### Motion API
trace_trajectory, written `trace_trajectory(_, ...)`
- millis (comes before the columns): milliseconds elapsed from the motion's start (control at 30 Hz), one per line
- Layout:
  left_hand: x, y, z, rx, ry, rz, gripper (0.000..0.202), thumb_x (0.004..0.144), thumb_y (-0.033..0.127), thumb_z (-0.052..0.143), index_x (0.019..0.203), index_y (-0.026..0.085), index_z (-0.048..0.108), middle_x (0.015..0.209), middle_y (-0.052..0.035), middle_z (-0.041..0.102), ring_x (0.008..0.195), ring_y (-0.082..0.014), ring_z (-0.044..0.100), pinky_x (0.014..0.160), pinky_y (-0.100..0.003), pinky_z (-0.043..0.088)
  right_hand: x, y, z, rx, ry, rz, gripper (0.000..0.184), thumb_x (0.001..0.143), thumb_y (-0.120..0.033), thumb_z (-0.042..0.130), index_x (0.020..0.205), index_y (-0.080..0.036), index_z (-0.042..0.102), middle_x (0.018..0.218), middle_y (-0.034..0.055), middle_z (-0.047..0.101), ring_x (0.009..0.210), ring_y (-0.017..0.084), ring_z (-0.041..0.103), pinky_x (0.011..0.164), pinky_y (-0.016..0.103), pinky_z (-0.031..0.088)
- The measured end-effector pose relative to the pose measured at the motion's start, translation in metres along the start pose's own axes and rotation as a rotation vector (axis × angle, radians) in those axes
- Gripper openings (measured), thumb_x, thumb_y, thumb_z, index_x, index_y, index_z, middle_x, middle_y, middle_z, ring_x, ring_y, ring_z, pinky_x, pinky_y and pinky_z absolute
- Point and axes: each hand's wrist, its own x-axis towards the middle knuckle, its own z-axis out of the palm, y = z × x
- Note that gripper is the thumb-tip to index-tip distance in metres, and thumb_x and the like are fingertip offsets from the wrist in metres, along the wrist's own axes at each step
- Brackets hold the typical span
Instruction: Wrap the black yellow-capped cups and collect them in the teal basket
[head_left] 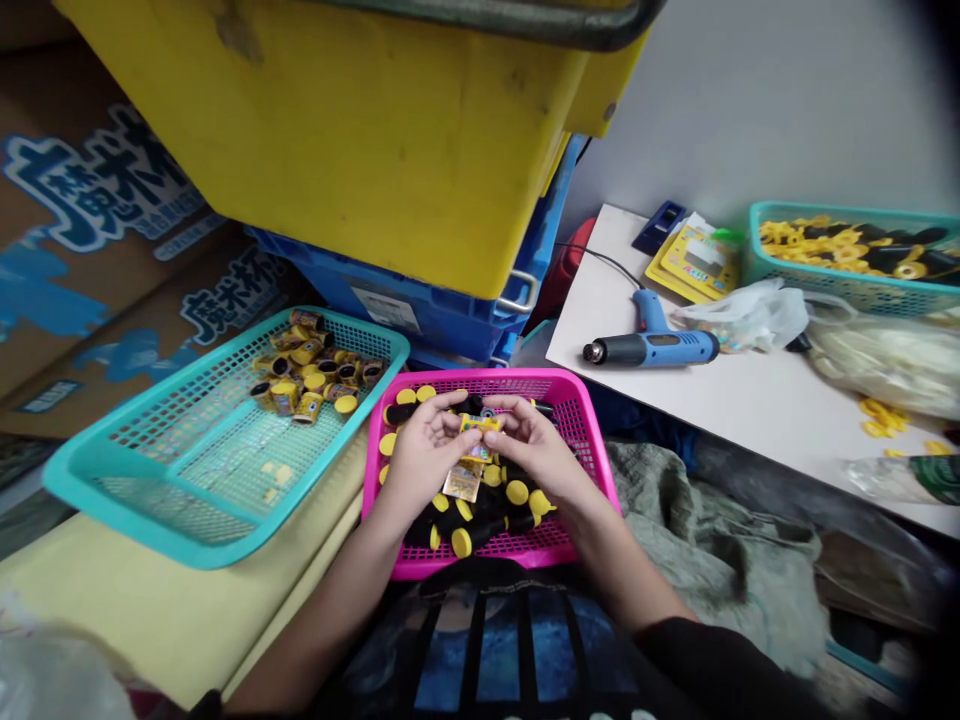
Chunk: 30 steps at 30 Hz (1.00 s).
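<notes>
Both of my hands meet over a pink basket, pinching a small yellow printed label between thumbs and fingers. My left hand grips its left side, my right hand its right side. A second printed piece shows just beneath the label; whether it is held or lies in the basket I cannot tell. Inside the basket are many black pieces with yellow round caps. At the left, a turquoise basket has small cups with printed yellow wraps piled at its far end.
A large yellow bin sits on blue crates straight ahead. On the white table at right lie a blue heat gun, plastic bags and another turquoise basket of yellow and black parts. Cardboard boxes stand at left.
</notes>
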Motion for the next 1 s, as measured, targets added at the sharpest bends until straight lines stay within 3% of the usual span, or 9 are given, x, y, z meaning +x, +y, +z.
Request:
trace_trajectory(133, 0.004, -0.002, 0.006, -0.016, 0.01, -0.042, 0.054, 0.067, 0.026, 0.077, 0.118, 0.018, 0.061, 0.059, 0.0068, 0.06, 0.058, -0.0105, 0.061, 0.06, -0.022, 0.051, -0.001, -0.002, -0.004, -0.122, 0.054, -0.057, 0.059, 0.08, -0.054, 0.063, 0.119, -0.014, 0.044, 0.076, -0.0009, 0.048, 0.068, 0.001, 0.046, 0.064, 0.011, 0.038)
trace_trajectory(200, 0.002, -0.003, 0.004, 0.025, 0.036, -0.068, 0.046, 0.071, 0.031, 0.074, 0.114, 0.018, 0.065, 0.062, 0.0028, 0.067, 0.059, -0.0133, 0.064, 0.058, -0.024, 0.053, -0.004, -0.002, -0.011, -0.253, 0.116, -0.084, 0.051, 0.09, -0.057, 0.047, 0.119, -0.014, 0.045, 0.08, 0.0014, 0.052, 0.074, 0.003, 0.048, 0.071, 0.013, 0.04)
trace_trajectory(267, 0.0, -0.005, -0.002, 0.103, 0.111, -0.069, 0.035, 0.073, 0.034, 0.073, 0.104, 0.018, 0.071, 0.072, -0.0019, 0.073, 0.067, -0.0173, 0.068, 0.061, -0.027, 0.055, -0.005, 0.001, -0.018, -0.553, 0.148, -0.052, 0.044, 0.095, -0.052, 0.039, 0.113, -0.014, 0.051, 0.093, 0.0048, 0.055, 0.088, 0.006, 0.05, 0.083, 0.018, 0.041)
trace_trajectory(367, 0.0, -0.011, -0.012, 0.265, 0.213, 0.007, 0.02, 0.072, 0.032, 0.074, 0.09, 0.021, 0.076, 0.084, -0.0037, 0.076, 0.077, -0.0203, 0.07, 0.072, -0.032, 0.058, -0.004, 0.013, -0.026, -1.144, 0.041, 0.127, 0.035, 0.086, -0.037, 0.058, 0.11, -0.012, 0.056, 0.109, 0.0085, 0.053, 0.107, 0.014, 0.047, 0.096, 0.026, 0.037)
trace_trajectory(467, 0.001, -0.015, -0.021, 0.405, 0.22, 0.13, 0.009, 0.073, 0.025, 0.072, 0.081, 0.024, 0.077, 0.087, -0.0029, 0.075, 0.075, -0.0191, 0.069, 0.074, -0.032, 0.057, 0.002, 0.025, -0.026, -1.355, -0.064, 0.232, 0.042, 0.08, -0.022, 0.062, 0.12, -0.011, 0.054, 0.116, 0.0114, 0.05, 0.111, 0.018, 0.046, 0.099, 0.029, 0.035)
trace_trajectory(633, -0.002, -0.012, -0.033, 0.537, 0.24, 0.172, 0.02, 0.075, 0.025, 0.072, 0.094, 0.027, 0.077, 0.086, -0.0021, 0.074, 0.069, -0.0175, 0.067, 0.073, -0.031, 0.055, 0.001, 0.023, -0.033, -1.296, -0.092, 0.221, 0.041, 0.085, -0.022, 0.053, 0.126, -0.015, 0.055, 0.117, 0.0107, 0.048, 0.103, 0.014, 0.049, 0.096, 0.025, 0.037)
trace_trajectory(733, -0.006, -0.009, -0.034, 0.534, 0.275, 0.137, 0.015, 0.077, 0.031, 0.071, 0.09, 0.027, 0.077, 0.085, -0.0018, 0.076, 0.073, -0.0192, 0.069, 0.076, -0.032, 0.056, -0.007, 0.019, -0.042, -1.06, -0.036, 0.051, 0.032, 0.09, -0.035, 0.049, 0.112, -0.015, 0.061, 0.109, 0.0077, 0.051, 0.097, 0.01, 0.049, 0.094, 0.022, 0.038)
trace_trajectory(867, -0.008, -0.003, -0.028, 0.37, 0.281, 0.101, 0.015, 0.077, 0.033, 0.071, 0.085, 0.023, 0.077, 0.085, -0.0023, 0.077, 0.08, -0.0209, 0.072, 0.077, -0.032, 0.058, -0.013, 0.016, -0.04, -0.669, 0.168, -0.255, 0.061, 0.093, -0.062, 0.034, 0.08, -0.009, 0.062, 0.092, 0.0087, 0.054, 0.092, 0.01, 0.05, 0.088, 0.023, 0.039)
trace_trajectory(1000, -0.008, 0.001, -0.022, 0.24, 0.234, 0.068, 0.014, 0.074, 0.03, 0.072, 0.081, 0.02, 0.077, 0.082, -0.0038, 0.078, 0.079, -0.0213, 0.073, 0.076, -0.032, 0.059, -0.01, 0.006, -0.022, -0.354, 0.224, -0.41, 0.073, 0.094, -0.065, 0.024, 0.068, -0.007, 0.061, 0.084, 0.0096, 0.054, 0.087, 0.009, 0.052, 0.085, 0.022, 0.041)
